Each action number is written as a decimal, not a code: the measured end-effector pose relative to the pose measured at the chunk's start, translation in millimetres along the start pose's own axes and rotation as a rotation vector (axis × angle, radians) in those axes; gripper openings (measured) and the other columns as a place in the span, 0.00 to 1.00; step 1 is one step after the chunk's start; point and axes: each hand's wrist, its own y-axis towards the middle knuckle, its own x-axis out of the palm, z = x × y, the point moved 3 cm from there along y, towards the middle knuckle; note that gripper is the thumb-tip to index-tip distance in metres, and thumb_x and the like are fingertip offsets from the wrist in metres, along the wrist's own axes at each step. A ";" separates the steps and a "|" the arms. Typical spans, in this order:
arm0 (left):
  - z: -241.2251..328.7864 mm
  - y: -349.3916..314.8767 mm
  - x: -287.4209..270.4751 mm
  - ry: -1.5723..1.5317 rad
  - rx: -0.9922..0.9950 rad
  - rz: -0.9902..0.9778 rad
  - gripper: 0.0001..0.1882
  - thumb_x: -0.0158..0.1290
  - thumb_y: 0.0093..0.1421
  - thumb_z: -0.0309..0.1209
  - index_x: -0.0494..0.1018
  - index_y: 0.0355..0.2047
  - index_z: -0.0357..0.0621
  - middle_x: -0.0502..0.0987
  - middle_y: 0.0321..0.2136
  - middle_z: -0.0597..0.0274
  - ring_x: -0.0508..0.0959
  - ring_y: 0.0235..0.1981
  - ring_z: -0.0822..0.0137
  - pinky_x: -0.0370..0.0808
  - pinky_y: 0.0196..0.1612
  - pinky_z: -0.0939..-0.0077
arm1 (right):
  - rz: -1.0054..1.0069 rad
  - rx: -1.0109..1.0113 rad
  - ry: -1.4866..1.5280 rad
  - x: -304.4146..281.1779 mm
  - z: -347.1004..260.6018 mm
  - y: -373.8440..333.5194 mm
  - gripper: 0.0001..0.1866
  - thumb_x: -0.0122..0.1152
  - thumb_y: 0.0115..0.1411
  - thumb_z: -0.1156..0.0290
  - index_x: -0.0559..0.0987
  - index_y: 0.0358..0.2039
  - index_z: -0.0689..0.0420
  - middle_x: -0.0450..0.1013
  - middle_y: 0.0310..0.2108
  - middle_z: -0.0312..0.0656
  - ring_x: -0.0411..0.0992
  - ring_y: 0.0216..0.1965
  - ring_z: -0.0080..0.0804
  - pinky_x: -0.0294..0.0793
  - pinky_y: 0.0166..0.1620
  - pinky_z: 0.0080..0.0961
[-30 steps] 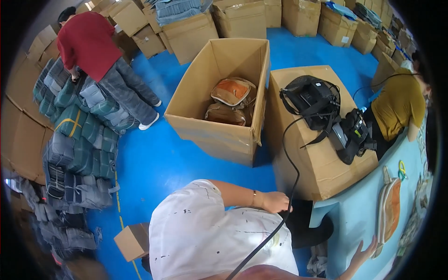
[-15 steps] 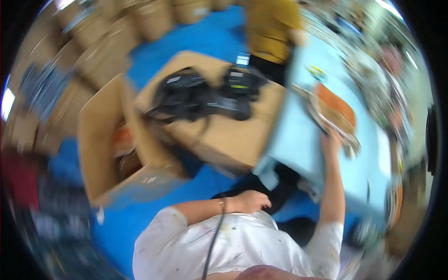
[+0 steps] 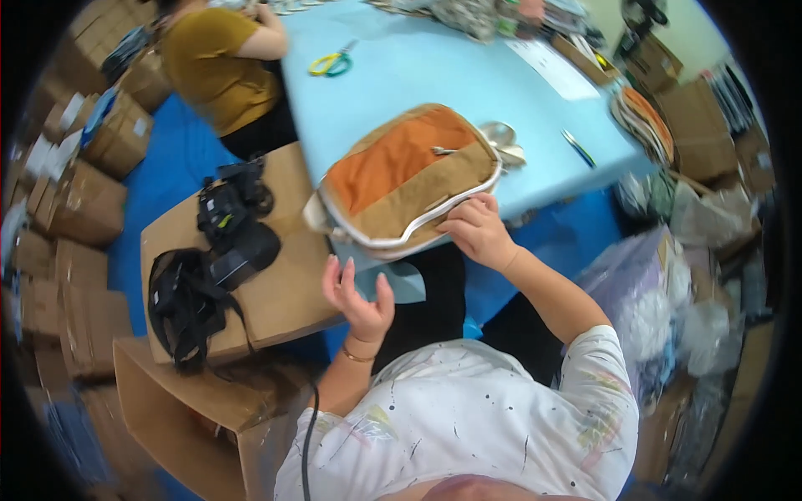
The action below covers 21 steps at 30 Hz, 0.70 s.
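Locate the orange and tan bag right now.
In the head view, the bag lies just above centre on the near edge of the blue table, the right hand at its white trim; the scissors lie beyond, toward the upper left.

Table (image 3: 401, 75): pale blue. Orange-and-tan bag (image 3: 413, 167) lies at the near-left corner; scissors (image 3: 334, 63) near the left edge — slim pointed tool (image 3: 579, 149) toward the near-right corner — white sheet (image 3: 553, 70) toward the right edge.

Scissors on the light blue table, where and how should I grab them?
Probably by the yellow and green handle loops, from the near side: the loops lie nearer you, while the blades point away. Reach past the left end of the orange and tan bag.
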 end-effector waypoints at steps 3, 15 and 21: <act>24.9 33.8 22.0 0.071 0.238 -0.310 0.18 0.53 0.53 0.30 0.71 0.46 0.40 0.70 0.46 0.54 0.68 0.49 0.53 0.61 0.53 0.57 | 0.085 0.136 -0.007 -9.7 -8.8 -38.1 0.14 0.64 0.46 0.75 0.78 0.36 0.50 0.71 0.38 0.34 0.69 0.43 0.32 0.60 0.52 0.37; -3.3 46.0 39.2 0.016 0.187 -0.227 0.12 0.54 0.46 0.22 0.72 0.34 0.36 0.72 0.31 0.51 0.72 0.34 0.51 0.69 0.40 0.60 | 0.488 1.060 0.828 -0.6 4.1 -175.5 0.12 0.60 0.54 0.73 0.75 0.40 0.57 0.73 0.33 0.36 0.71 0.36 0.22 0.72 0.40 0.22; 18.8 83.5 30.3 -0.091 -0.170 0.198 0.11 0.51 0.56 0.23 0.71 0.38 0.29 0.74 0.37 0.51 0.74 0.36 0.62 0.71 0.42 0.73 | 0.739 1.429 0.225 -76.6 8.6 -349.7 0.12 0.59 0.55 0.71 0.76 0.40 0.58 0.74 0.33 0.38 0.71 0.35 0.25 0.71 0.40 0.22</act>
